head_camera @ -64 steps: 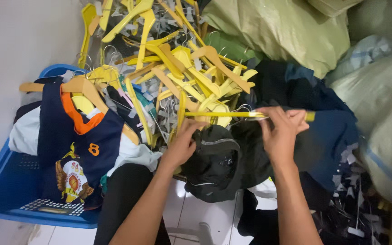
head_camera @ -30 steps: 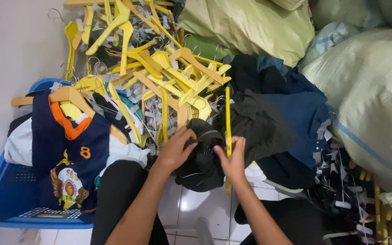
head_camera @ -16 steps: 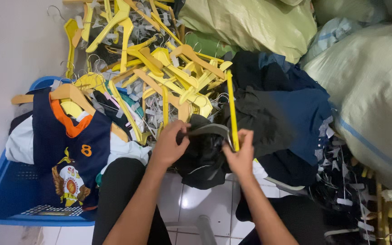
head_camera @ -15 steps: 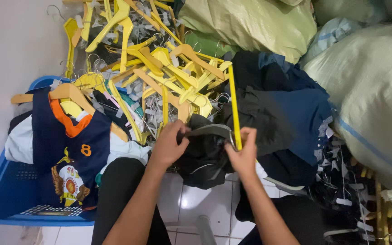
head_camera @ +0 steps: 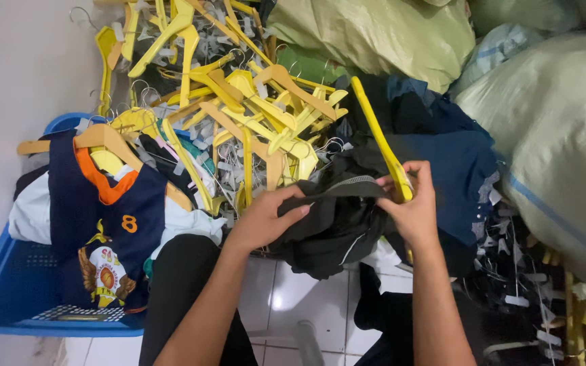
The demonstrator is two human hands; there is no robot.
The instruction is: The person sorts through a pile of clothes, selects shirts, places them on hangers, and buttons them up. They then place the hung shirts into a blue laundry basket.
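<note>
1. Head view: left hand (head_camera: 262,220) pinches the black garment (head_camera: 334,224) at centre frame; right hand (head_camera: 412,207) clamps a yellow hanger (head_camera: 380,139) plus the cloth's edge.
2. Risk: hanger tilts steeply toward upper centre, so fabric could slide off if the pinch loosens.
3. Hanger pile (head_camera: 239,102) sits just beside, upper left; hooks may snag the cloth.

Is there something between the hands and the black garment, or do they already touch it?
Nothing visible stands between. The left hand grips the black garment at its left edge. The right hand pinches its right edge and also holds a yellow hanger, which points up and away over dark clothes.
</note>
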